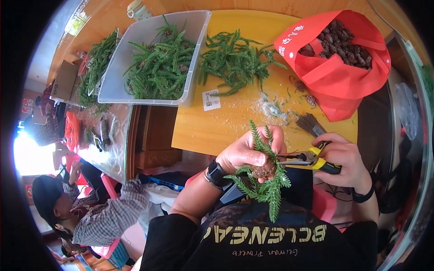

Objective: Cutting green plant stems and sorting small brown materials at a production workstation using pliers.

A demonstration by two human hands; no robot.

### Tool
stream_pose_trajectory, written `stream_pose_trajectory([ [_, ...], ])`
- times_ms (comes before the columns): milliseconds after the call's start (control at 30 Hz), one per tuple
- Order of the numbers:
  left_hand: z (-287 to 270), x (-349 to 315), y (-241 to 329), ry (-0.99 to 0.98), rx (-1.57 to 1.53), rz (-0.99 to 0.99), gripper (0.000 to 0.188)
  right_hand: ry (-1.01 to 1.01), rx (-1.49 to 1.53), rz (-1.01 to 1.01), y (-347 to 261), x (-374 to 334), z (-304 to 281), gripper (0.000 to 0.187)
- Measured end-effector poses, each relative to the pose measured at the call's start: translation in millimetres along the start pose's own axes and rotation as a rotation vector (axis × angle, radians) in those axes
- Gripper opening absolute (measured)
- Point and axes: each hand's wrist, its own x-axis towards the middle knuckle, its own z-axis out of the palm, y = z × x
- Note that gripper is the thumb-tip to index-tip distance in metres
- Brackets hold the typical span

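Note:
My left hand [244, 152] is closed around a green artificial pine sprig [274, 195] with a brown pine cone [263, 171] at its middle. Needled branches stick out above and below the fingers. In my right hand [346, 159] is a pair of pliers [322, 164] with yellow and black handles. Its long jaws point left and reach the sprig beside the cone. Dark thin wire seems to run by the jaws, but what they grip is too small to tell.
On the yellow table [194, 128] lie loose green sprigs [235, 61], a bundle of brown wires [309, 123] and white flakes [273, 109]. A clear bin [105, 86] holds more sprigs; a red bag [332, 97] holds pine cones [337, 45]. Another person [106, 214] sits at the left.

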Motion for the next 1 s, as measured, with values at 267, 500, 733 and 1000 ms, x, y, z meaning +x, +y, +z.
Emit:
stream_pose_trajectory([
  [267, -3.2, -0.1, -1.3, -0.007, 0.025, 0.020, 0.036, 0.011, 0.019, -0.010, 4.2, 0.5, 3.2, 0.023],
  [500, -5.9, -1.3, 1.0, -0.001, 0.065, -0.001, 0.036, 0.040, -0.033, -0.016, 6.2, -3.3, 4.4, 0.022],
  [733, -3.4, -0.2, 13.9, 0.013, 0.279, 0.060, 0.033, 0.115, -0.076, -0.010, 5.0, -6.7, 8.9, 0.022],
  [1000, 10.6, -1.5, 26.8, 0.131, 0.761, 0.283, 0.029, 0.198, -0.071, 0.018, 2.1, -6.8, 11.4, 0.019],
])
